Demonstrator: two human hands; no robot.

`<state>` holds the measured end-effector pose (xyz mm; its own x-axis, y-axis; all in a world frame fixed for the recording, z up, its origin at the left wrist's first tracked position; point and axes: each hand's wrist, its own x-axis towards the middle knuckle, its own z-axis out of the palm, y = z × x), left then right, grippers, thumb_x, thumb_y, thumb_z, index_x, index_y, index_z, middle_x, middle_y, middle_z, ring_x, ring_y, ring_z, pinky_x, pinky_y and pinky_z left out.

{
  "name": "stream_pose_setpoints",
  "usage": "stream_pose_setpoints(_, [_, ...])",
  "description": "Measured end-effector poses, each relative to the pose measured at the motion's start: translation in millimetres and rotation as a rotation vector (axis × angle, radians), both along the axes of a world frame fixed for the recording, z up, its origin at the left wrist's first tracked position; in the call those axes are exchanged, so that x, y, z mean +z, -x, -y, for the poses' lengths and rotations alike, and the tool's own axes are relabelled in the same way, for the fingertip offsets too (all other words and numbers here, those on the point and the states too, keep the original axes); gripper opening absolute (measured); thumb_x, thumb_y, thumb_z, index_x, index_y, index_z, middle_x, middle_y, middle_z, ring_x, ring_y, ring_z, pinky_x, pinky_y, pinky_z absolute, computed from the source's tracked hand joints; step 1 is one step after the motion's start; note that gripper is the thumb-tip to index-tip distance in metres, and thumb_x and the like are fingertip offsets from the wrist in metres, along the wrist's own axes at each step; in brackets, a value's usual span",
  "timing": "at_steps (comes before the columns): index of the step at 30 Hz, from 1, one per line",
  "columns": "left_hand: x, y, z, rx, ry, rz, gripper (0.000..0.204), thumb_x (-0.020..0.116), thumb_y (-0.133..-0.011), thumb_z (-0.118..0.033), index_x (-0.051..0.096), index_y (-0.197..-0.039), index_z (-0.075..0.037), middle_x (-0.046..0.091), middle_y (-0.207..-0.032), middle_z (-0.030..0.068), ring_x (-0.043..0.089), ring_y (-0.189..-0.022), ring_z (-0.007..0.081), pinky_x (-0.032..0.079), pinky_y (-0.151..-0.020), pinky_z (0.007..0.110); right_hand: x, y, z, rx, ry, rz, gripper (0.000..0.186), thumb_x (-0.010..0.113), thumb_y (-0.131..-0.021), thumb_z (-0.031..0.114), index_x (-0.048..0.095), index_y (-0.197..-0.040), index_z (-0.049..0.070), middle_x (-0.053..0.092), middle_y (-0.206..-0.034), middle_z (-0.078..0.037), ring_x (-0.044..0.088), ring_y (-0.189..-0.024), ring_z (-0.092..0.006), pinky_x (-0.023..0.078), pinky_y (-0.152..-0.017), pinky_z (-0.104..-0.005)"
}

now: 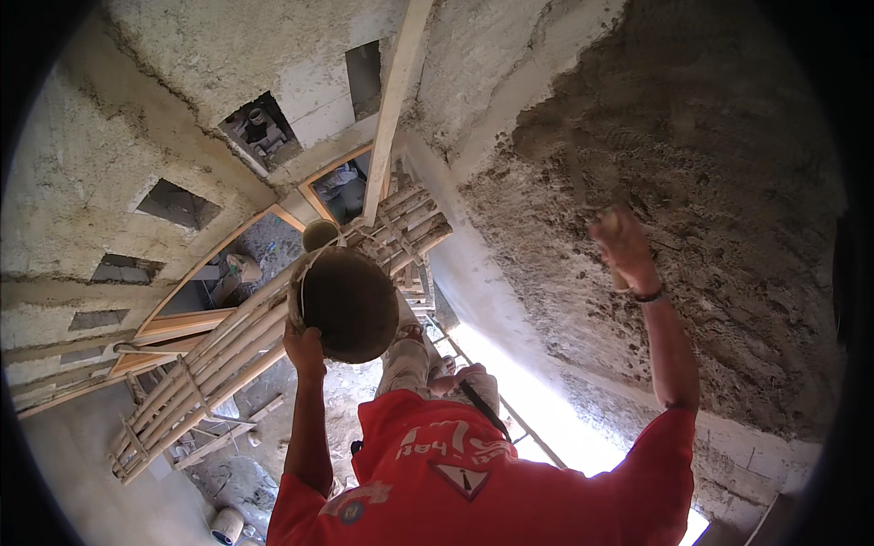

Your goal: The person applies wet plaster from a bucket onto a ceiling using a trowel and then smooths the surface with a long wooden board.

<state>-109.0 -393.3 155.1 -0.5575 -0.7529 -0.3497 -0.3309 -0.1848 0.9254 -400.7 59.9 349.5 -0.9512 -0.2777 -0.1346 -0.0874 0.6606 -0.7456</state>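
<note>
My left hand [304, 348] is closed on the rim of a dark round bucket [346, 305], whose shadowed interior faces me. My right hand [624, 250] is raised in front of a rough wall with dark, lumpy mortar [692, 173], its fingers closed round a pale object that I cannot make out. A smaller bucket [320, 235] is on the platform of lashed bamboo poles [223, 362], just beyond the large one. Below my red shirt's collar, my dusty trousered legs [401, 371] show over the platform, partly hidden by the bucket.
A wooden beam [394, 100] runs up past the platform. Wood-framed openings [194, 320] and square holes [177, 203] mark the left wall. Far below are a rubble-strewn floor [246, 473], a cylindrical container [228, 523] and loose poles [228, 437]. Bright daylight comes through a gap at the lower right.
</note>
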Motion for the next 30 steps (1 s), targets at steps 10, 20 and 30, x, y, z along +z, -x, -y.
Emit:
stream_pose_setpoints(10, [53.4,62.5,-78.0,-0.244,-0.435,-0.257,0.044,0.055,-0.067,0.004,0.060,-0.111,0.001,0.065,-0.094,0.0070,0.061,-0.081,0.0180,0.049,-0.075,0.031,-102.9,-125.1,63.1,-0.455,0.567,0.228,0.032,0.061,-0.090,0.014,0.045,-0.116,0.004,0.061,-0.095,-0.007,0.063,-0.086,-0.0152,0.057,-0.066,-0.0327])
stream_pose_setpoints(20, [87.9,90.7,-116.6,-0.528,-0.533,-0.292,0.036,0.060,-0.078,-0.004,0.060,-0.114,-0.002,0.067,-0.096,0.0070,0.065,-0.078,0.0179,0.053,-0.069,0.031,-39.1,-146.0,45.3,-0.379,0.295,-0.258,0.024,0.064,-0.080,0.005,0.052,-0.099,-0.001,0.058,-0.085,-0.010,0.056,-0.075,-0.0194,0.048,-0.069,-0.0353])
stream_pose_setpoints(30, [75.2,95.1,-98.7,-0.476,-0.418,-0.001,0.027,0.072,-0.083,-0.025,0.065,-0.096,-0.003,0.065,-0.079,0.0045,0.060,-0.057,0.0126,0.049,-0.050,0.026,-41.2,-146.0,50.9,-0.276,0.273,-0.163,0.032,0.064,-0.078,0.008,0.051,-0.106,0.001,0.059,-0.088,-0.012,0.058,-0.078,-0.0215,0.049,-0.073,-0.0373])
